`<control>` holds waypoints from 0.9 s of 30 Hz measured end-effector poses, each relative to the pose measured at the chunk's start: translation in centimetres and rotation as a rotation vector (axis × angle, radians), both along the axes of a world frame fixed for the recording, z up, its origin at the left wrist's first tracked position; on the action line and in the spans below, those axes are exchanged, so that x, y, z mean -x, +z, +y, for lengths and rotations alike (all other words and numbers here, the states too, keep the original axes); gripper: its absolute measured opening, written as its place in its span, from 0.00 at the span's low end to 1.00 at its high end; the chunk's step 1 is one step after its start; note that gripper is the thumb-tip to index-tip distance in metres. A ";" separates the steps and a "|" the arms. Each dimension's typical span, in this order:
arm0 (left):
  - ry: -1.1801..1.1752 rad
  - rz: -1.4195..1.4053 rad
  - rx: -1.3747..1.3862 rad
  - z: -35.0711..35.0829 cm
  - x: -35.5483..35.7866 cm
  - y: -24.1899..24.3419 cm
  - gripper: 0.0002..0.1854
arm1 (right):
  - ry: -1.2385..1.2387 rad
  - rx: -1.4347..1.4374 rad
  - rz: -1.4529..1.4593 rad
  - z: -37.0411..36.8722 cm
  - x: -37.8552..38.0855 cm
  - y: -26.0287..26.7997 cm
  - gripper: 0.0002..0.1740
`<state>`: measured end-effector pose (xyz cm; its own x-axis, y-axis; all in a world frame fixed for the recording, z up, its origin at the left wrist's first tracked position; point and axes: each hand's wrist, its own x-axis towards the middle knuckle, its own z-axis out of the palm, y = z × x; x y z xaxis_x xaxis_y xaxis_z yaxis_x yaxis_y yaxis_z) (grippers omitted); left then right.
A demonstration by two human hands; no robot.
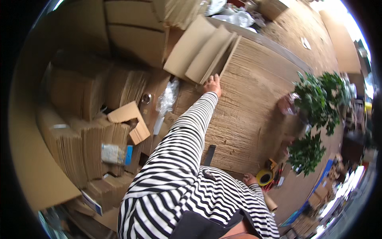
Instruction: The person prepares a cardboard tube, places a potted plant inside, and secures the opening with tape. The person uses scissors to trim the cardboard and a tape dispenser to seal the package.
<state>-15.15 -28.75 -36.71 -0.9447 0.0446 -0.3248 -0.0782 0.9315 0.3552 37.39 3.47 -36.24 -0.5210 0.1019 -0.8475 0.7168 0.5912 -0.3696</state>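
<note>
My left hand (212, 86) reaches out across the ridged brown work surface (244, 98). Its fingers are at the near end of some folded cardboard pieces (206, 53), touching their edge; whether they grip it is unclear. My right hand (250, 179) rests low by the table's near edge, close to my body, partly hidden and blurred. Beside it stands a yellow tape roll (265, 177) with an orange part, perhaps a dispenser. A dark flat strip (210, 155) lies on the surface in front of my striped shirt.
Leafy green plants (317, 95) stand at the right, one in a pinkish container (288, 103). Stacked flat cardboard (92, 149) fills the left, with a cut cardboard piece (134, 122) on top. Clear plastic wrap (167, 97) lies nearby. A cardboard tube (270, 203) is beside my right arm.
</note>
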 end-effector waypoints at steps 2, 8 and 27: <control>0.130 0.048 -0.069 -2.4 0.8 1.1 0.27 | -0.185 0.073 -0.049 2.3 -2.3 -1.2 0.22; 0.074 0.115 -0.138 -4.0 -0.3 4.3 0.35 | 0.060 -0.033 -0.124 4.0 0.2 -1.8 0.22; 0.410 1.364 0.468 -34.3 -36.5 34.8 0.33 | 0.815 -0.324 0.355 -8.2 28.2 4.2 0.26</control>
<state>21.31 -63.03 -1.96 -0.4456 -0.1475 0.8830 -0.2183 0.9745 0.0525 9.22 -4.78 -32.00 -0.7577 -0.2048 -0.6197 -0.0850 0.9724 -0.2175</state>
